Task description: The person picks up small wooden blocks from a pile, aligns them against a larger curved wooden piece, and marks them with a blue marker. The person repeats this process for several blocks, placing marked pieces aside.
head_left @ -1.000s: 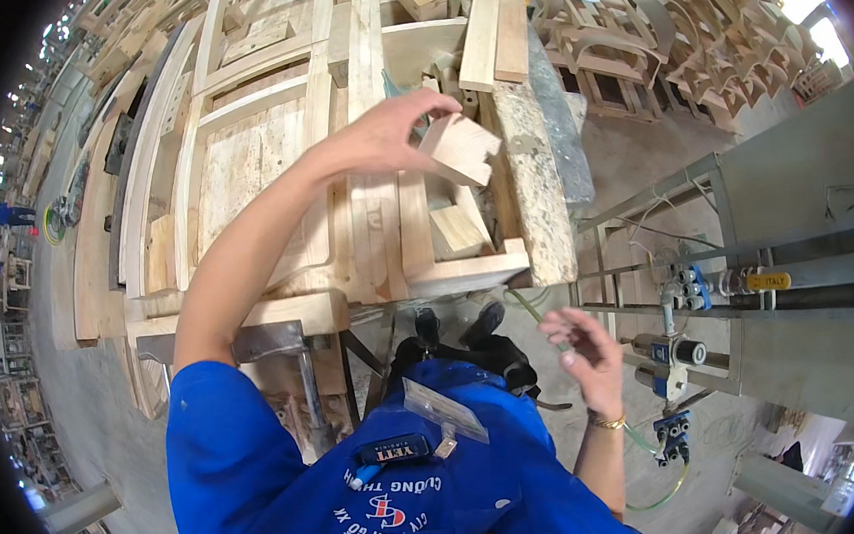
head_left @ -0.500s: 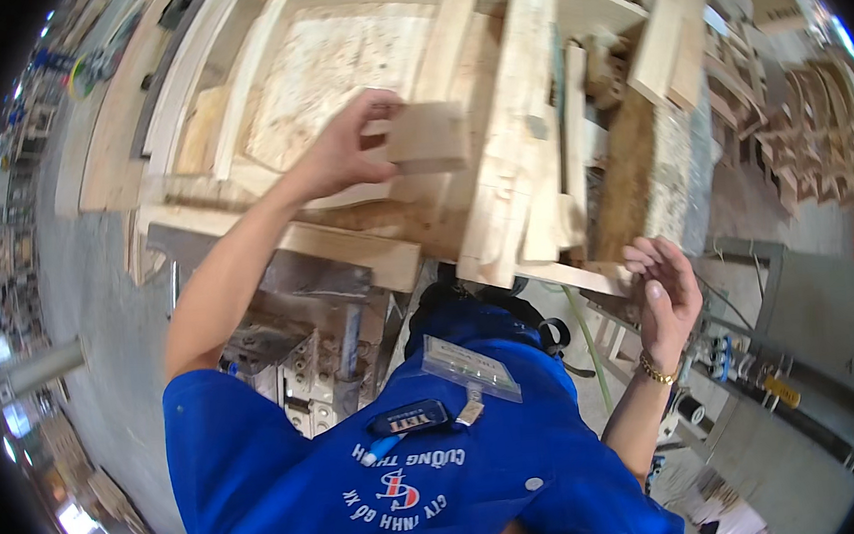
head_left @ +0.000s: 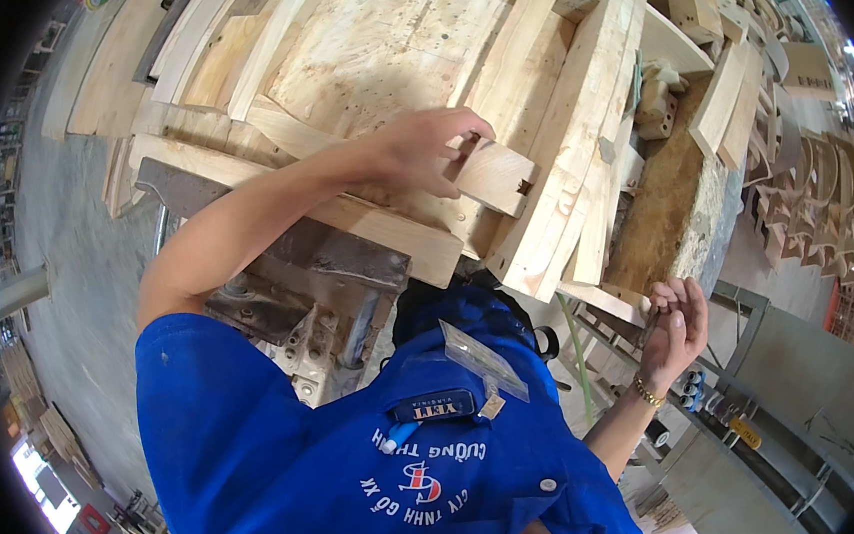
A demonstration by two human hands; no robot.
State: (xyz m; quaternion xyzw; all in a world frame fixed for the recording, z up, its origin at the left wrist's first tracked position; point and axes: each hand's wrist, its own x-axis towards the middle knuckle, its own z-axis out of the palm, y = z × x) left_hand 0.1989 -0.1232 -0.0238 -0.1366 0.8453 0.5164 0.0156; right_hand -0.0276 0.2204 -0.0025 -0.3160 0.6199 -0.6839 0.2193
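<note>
My left hand (head_left: 428,154) is closed on a pale wooden block (head_left: 500,174) with a small dark notch in its end. It holds the block tilted above the wood-covered bench, close beside a long pale board (head_left: 577,135). My right hand (head_left: 678,328), with a gold-coloured band at the wrist, is at the bench's near right corner. Its fingers are curled together by the end of a wooden strip (head_left: 605,301); anything between them is too small to make out.
A flat pale panel (head_left: 380,50) lies at the far middle, with long strips around it. Drilled wooden blocks (head_left: 657,108) sit on the right. Below the bench edge is a dark metal machine part (head_left: 336,259). Curved wooden pieces (head_left: 818,196) are stacked at the far right, above grey metal cabinets (head_left: 814,347).
My left hand has moved right with the block, which is turned so its notched end shows. My right hand has moved slightly down, and its fingers have drawn closer together.
</note>
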